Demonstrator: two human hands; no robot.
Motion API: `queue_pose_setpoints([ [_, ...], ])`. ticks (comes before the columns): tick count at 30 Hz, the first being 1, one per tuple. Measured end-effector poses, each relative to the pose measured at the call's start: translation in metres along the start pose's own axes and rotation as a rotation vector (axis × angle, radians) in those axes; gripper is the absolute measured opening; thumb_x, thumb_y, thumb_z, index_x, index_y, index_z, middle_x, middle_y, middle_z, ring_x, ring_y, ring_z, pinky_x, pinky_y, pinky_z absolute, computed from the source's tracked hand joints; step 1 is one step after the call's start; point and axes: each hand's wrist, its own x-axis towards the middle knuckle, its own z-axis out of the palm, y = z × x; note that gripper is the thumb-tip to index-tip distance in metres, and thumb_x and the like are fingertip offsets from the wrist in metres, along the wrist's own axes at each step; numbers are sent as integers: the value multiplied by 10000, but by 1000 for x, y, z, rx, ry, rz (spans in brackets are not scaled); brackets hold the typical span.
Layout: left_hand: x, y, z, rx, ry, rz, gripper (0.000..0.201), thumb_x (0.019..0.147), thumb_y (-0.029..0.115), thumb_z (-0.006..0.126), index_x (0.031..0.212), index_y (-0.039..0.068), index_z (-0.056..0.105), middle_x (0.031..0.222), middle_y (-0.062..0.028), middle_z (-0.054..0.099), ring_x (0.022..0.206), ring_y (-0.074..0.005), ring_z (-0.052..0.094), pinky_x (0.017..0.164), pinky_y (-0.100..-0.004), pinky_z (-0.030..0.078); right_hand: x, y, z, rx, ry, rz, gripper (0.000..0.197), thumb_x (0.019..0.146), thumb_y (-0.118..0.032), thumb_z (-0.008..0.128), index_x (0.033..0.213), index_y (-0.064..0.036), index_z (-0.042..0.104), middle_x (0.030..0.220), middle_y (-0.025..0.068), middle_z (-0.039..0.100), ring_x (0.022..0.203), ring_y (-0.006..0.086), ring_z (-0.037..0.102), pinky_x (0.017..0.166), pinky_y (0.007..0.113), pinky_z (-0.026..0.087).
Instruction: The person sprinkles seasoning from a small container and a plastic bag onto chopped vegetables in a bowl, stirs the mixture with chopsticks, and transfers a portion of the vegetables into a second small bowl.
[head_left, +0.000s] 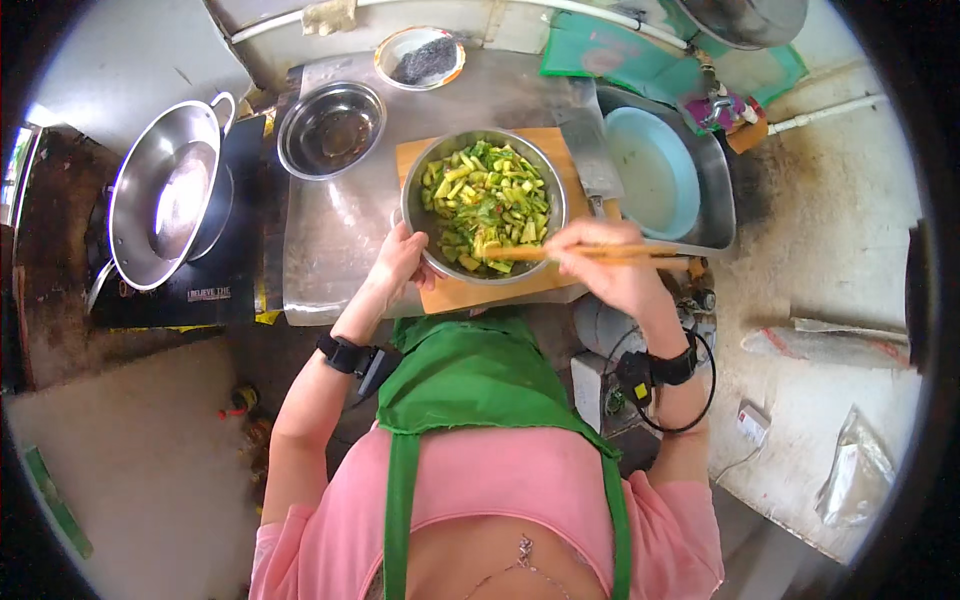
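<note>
One steel bowl [484, 205] full of chopped green vegetable pieces [487, 203], set on one wooden cutting board [455, 293] at the near edge of the steel tabletop [335, 240].

Metal bowls on the tabletop, three counted: the full one, an empty one [331, 129] behind and to its left, a small one with dark contents [420, 57] at the back. One cleaver [590, 152] lies on the right side of the board, just beside the full bowl. One pale blue basin [655, 170] sits in a metal sink tray [722, 190] to the right. One wok [170, 195] sits on a dark cooktop [215, 285] to the left.

Left hand [400, 258]: fingers curled against the near left rim of the full bowl, gripping it, thumb side on the rim.

Right hand [605, 262]: fingers closed tight around one pair of chopsticks [560, 252], held level, tips in the vegetables at the bowl's near right side.

One dark band on each wrist. Green apron over a pink top.
</note>
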Motion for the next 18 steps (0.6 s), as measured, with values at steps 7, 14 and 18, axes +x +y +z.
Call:
queue_pose_setpoints([
  [7,6,0,1,46,-42,-9,281,835,64,315,1091,6,414,609,-170,617,340,-169,518,296,-239,384,27,37,44,-47,207,-184,78,826,-93,600,827,-19,626,727,68,628,642,128,603,569,263,465],
  [14,-1,1,4,37,14,-8,288,846,69,326,1113,-9,401,611,-175,612,342,-174,521,288,-244,377,60,2,16,133,243,-188,90,849,-83,581,852,4,605,757,31,624,650,94,607,576,230,476],
  [18,1,2,8,54,32,1,208,858,115,366,960,-35,467,569,-152,597,353,-171,512,297,-263,371,90,25,46,7,278,-232,118,822,-123,602,788,-12,586,716,82,611,629,175,589,566,289,448],
])
